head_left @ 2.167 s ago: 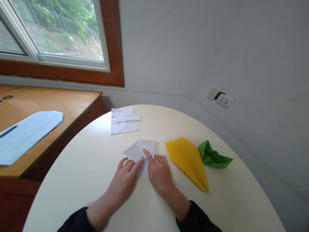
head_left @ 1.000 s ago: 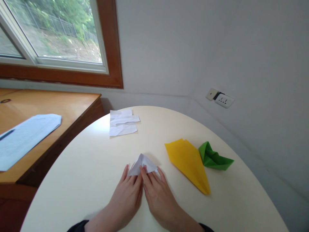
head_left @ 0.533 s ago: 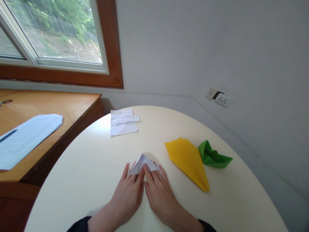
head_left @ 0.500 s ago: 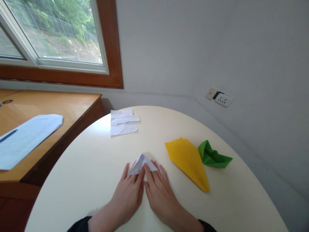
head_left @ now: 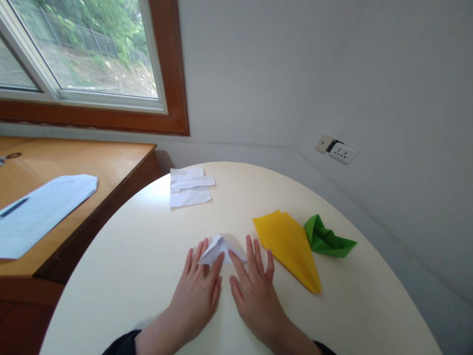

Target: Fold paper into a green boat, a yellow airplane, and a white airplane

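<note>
A small folded white paper [head_left: 220, 245], roughly triangular with its peak pointing away from me, lies on the round table. My left hand [head_left: 197, 283] rests flat on its left side, fingers stretched out and the index finger touching the paper. On the other side, my right hand [head_left: 254, 283] has its fingers spread, with the index fingertip at the paper's right part and the other fingers on or just above the table. The paper's lower corners are partly hidden by my fingers.
A yellow folded paper [head_left: 290, 249] lies right of my right hand, beside a green paper boat [head_left: 327, 238]. White paper strips [head_left: 190, 187] lie at the table's [head_left: 121, 276] far edge. On the wooden desk [head_left: 121, 158] are printed sheets [head_left: 55, 212], a pen [head_left: 14, 207] and scissors [head_left: 13, 156].
My right hand has moved a little to the right, away from my left hand, and its fingers have spread. The left hand has stayed nearly in place, its fingers shifting slightly on the paper.
</note>
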### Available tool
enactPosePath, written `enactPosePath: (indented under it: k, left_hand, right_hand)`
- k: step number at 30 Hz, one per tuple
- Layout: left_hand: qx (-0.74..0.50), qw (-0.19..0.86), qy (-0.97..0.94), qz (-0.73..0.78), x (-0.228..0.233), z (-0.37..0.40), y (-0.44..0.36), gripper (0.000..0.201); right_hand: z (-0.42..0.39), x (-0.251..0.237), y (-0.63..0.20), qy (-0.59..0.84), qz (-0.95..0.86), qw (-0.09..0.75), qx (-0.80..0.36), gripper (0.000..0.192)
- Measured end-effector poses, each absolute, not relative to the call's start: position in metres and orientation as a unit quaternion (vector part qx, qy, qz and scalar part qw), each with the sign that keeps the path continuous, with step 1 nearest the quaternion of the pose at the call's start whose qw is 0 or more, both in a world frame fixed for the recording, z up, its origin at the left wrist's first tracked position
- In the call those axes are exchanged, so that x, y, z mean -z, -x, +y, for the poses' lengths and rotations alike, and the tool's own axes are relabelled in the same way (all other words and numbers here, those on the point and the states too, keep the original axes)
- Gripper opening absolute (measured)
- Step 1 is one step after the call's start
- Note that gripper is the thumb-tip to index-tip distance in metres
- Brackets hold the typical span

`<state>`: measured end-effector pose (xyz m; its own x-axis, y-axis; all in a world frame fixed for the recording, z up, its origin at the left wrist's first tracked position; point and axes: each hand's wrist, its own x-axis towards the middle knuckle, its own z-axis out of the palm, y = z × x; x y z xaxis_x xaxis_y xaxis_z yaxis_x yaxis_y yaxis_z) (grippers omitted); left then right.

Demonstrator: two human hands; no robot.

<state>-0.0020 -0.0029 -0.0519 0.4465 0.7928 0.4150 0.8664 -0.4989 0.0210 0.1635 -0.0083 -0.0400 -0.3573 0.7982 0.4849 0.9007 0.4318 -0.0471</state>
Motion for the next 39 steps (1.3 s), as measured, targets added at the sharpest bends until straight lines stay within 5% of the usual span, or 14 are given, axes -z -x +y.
enactPosePath:
  k: [26, 39]
  left_hand:
    - [0.175, 0.077, 0.831, -0.523, 0.050, -0.003, 0.003, 0.044]
    - [0.150, 0.015, 0.870, -0.470, 0.038, 0.000, 0.004, 0.045]
  right_hand:
    - [-0.002, 0.040, -0.169, 0.509, -0.830, 0.205, 0.101, 0.033]
    - [-0.003, 0.037, -0.164, 0.444, -0.849, 0.279, 0.066, 0.027]
